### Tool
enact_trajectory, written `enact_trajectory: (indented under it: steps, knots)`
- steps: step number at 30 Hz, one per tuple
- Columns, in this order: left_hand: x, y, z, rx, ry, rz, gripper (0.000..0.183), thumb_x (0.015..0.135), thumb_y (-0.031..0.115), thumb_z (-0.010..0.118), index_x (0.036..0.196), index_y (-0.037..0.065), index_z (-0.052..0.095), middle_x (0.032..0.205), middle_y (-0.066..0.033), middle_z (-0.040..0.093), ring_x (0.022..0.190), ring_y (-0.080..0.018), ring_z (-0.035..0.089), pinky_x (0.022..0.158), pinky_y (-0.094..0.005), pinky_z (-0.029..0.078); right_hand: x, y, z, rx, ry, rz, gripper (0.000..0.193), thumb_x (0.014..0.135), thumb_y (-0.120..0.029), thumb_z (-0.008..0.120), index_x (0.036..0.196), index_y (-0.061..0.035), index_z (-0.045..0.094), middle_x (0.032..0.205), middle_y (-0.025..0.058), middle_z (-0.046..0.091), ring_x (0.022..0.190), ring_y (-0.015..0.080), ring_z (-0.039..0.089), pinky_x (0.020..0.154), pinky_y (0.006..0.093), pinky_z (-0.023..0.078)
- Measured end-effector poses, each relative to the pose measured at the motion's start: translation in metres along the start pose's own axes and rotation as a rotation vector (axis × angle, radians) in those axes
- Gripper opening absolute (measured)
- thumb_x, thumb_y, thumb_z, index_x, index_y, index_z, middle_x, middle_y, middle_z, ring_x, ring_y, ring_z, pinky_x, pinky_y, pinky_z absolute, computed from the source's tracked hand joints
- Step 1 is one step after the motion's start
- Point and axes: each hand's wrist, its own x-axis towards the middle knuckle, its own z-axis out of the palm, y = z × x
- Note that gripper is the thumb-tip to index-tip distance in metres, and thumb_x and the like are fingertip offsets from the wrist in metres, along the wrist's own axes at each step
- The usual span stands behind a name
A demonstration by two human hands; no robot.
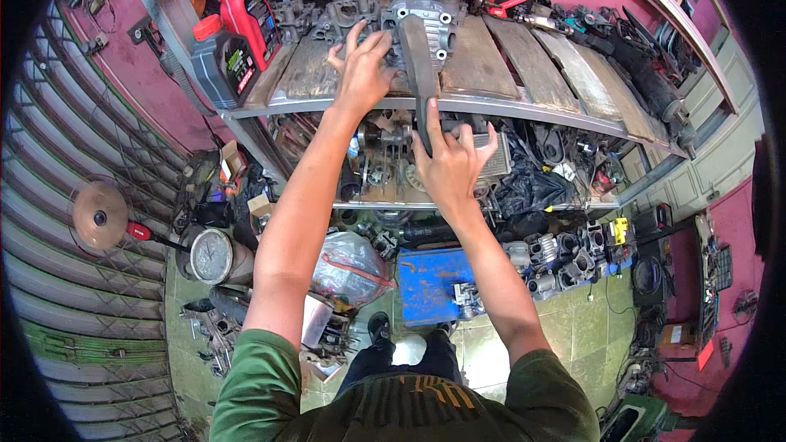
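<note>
My left hand rests with spread fingers on the wooden top shelf, against a grey metal engine part that stands there. A long dark grey piece runs down from that part over the shelf's front edge. My right hand grips the lower end of this dark piece in front of the shelf below. Other engine parts crowd the back of the top shelf.
A red oil jug and a dark grey one stand at the shelf's left end. The lower shelf holds metal parts and black bags. On the floor are a blue tray, cylinder blocks and a round fan.
</note>
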Motion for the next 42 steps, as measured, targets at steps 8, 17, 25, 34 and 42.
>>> enact_trajectory:
  steps: [8,17,25,34,42]
  knots:
    - [0.002,0.005,0.004,-0.053,-0.02,-0.039,0.067,0.073,0.016,0.088,0.137,0.012,0.065,0.141,-0.0023,0.061,0.149,-0.0318,0.036,0.111,-0.0632,0.022,0.047,0.015,0.025,-0.082,0.173,-0.064,0.072,0.083,-0.03,0.08,0.15,-0.0168,0.056,0.063,0.0056,0.064,0.083,0.0229,0.061,0.103,0.066,0.031]
    - [0.001,-0.01,0.007,-0.019,-0.075,-0.024,0.068,0.074,0.019,0.088,0.138,0.013,0.065,0.144,-0.0023,0.059,0.152,-0.0276,0.033,0.112,-0.0602,0.018,0.016,0.005,0.004,0.058,0.049,-0.025,0.07,0.082,-0.029,0.082,0.147,-0.0155,0.059,0.066,0.0024,0.063,0.082,0.0211,0.059,0.105,0.0624,0.03]
    - [0.008,-0.009,0.014,-0.019,-0.027,-0.011,0.072,0.075,0.031,0.09,0.14,0.016,0.065,0.142,-0.0008,0.061,0.151,-0.0293,0.033,0.113,-0.0589,0.017,-0.015,0.019,0.021,0.012,0.042,0.013,0.075,0.083,-0.028,0.082,0.151,-0.0136,0.054,0.068,0.0018,0.066,0.084,0.0199,0.062,0.106,0.0626,0.03]
    - [0.018,-0.008,0.018,-0.063,-0.018,-0.023,0.072,0.072,0.032,0.091,0.139,0.02,0.067,0.141,-0.0008,0.061,0.15,-0.0291,0.035,0.112,-0.059,0.018,0.061,0.03,0.02,-0.065,0.119,-0.067,0.072,0.084,-0.028,0.081,0.15,-0.0137,0.055,0.067,0.0035,0.066,0.08,0.022,0.061,0.105,0.0618,0.03]
    - [0.013,-0.015,0.013,-0.043,-0.017,0.001,0.072,0.071,0.029,0.091,0.137,0.015,0.067,0.139,-0.0018,0.061,0.15,-0.0303,0.035,0.112,-0.0565,0.019,0.026,0.011,0.008,0.108,0.146,-0.037,0.071,0.083,-0.027,0.083,0.147,-0.0108,0.058,0.069,0.0021,0.065,0.08,0.019,0.059,0.103,0.0569,0.031]
